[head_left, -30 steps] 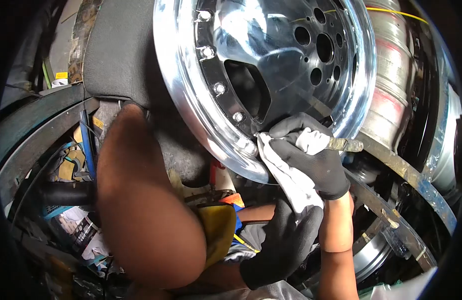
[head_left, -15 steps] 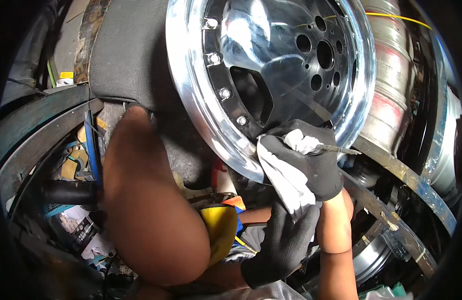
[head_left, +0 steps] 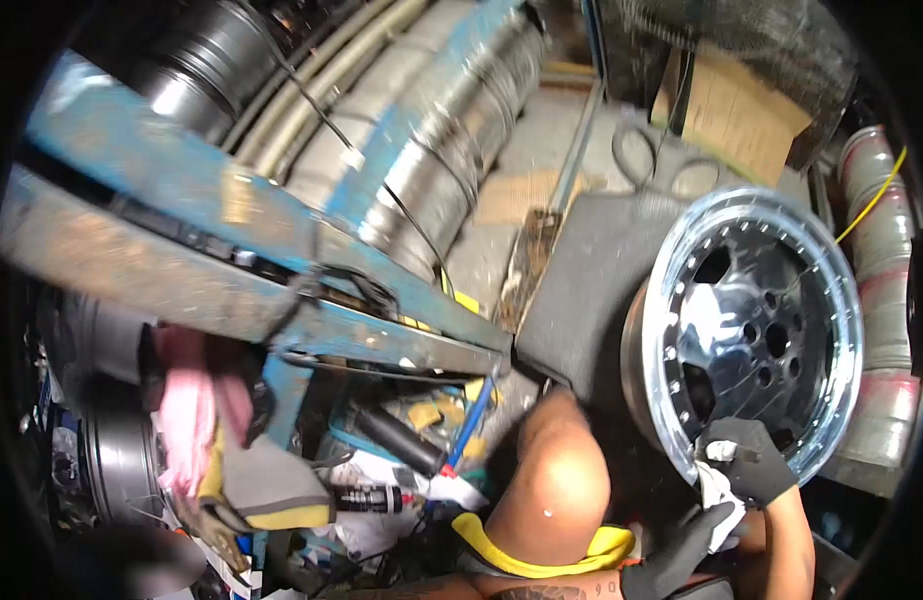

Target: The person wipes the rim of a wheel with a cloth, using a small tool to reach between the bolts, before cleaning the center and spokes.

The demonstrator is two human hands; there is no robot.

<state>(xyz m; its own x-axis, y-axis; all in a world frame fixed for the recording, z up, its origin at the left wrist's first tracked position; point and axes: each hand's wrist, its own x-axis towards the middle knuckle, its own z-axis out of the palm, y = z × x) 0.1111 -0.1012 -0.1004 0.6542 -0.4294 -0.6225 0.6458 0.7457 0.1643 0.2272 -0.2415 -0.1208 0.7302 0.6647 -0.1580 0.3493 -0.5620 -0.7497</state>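
Note:
A polished chrome wheel rim [head_left: 752,320] stands on edge at the right, leaning against a grey pad [head_left: 592,280]. My right hand [head_left: 747,462], in a black glove, presses a white cloth [head_left: 717,492] and a thin metal tool against the rim's lower lip. Just below, my gloved left hand [head_left: 682,555] grips the hanging end of the same cloth. My bare knee [head_left: 552,490] is beside the rim, to its left.
A rusty blue steel frame [head_left: 182,210] crosses the left half, with a pink rag [head_left: 187,410] hanging from it. Ribbed metal drums [head_left: 442,150] lie behind it, and a cardboard box [head_left: 737,110] is at the top right. Bottles and scraps [head_left: 372,495] litter the floor.
My head has swung up and to the left, so the rim now looks small at the right. Both hands stay on the cloth at the rim's lower edge.

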